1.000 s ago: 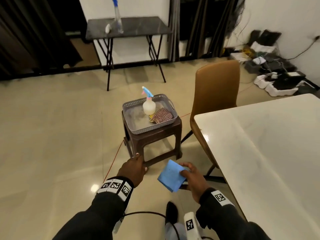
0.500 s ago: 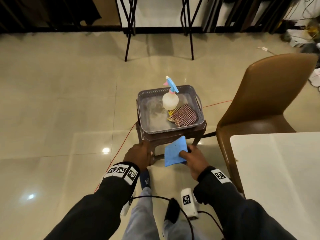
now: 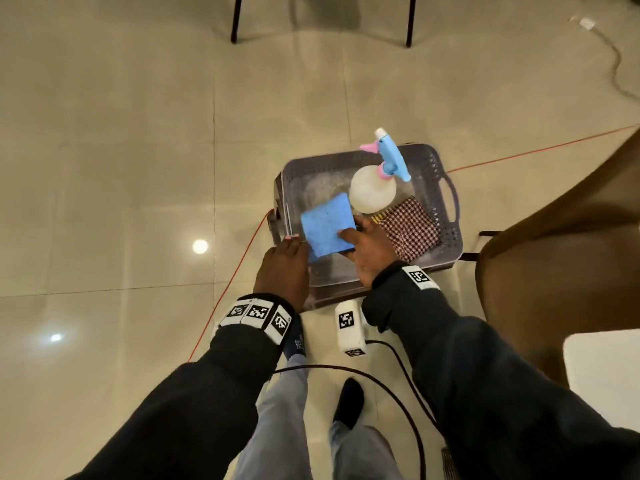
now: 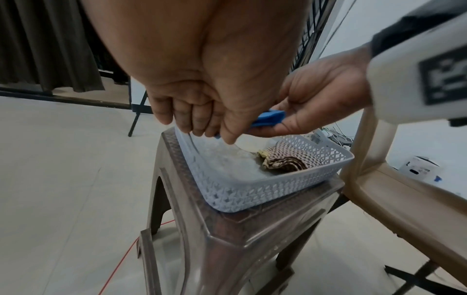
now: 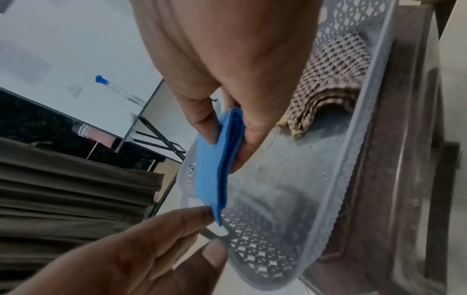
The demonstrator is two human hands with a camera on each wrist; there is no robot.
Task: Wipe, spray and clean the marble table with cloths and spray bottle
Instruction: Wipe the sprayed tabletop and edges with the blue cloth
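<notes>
A folded blue cloth (image 3: 325, 223) hangs just above the left half of the grey basket (image 3: 446, 202). My right hand (image 3: 349, 237) pinches its right edge, thumb on top. In the right wrist view the cloth (image 5: 212, 179) slopes down from that pinch. My left hand (image 3: 292, 240) is at the basket's left rim with fingers curled. Its index fingertip (image 5: 202, 213) touches the cloth's lower corner, the thumb just under it; a firm pinch is unclear. A spray bottle (image 3: 372, 188) with a blue and pink head stands in the basket beside a folded checked cloth (image 3: 408, 230).
The basket sits on a brown plastic stool (image 4: 227, 229). A tan chair (image 3: 554, 254) stands close on the right. A corner of the white marble table (image 3: 602, 375) shows at the lower right. An orange cord (image 3: 228, 289) crosses the tiled floor, and black cables trail by my feet.
I have walked up to the stool. My right hand has carried the blue cloth forward from in front of the stool to over the basket. My left hand has come up to the cloth's corner.
</notes>
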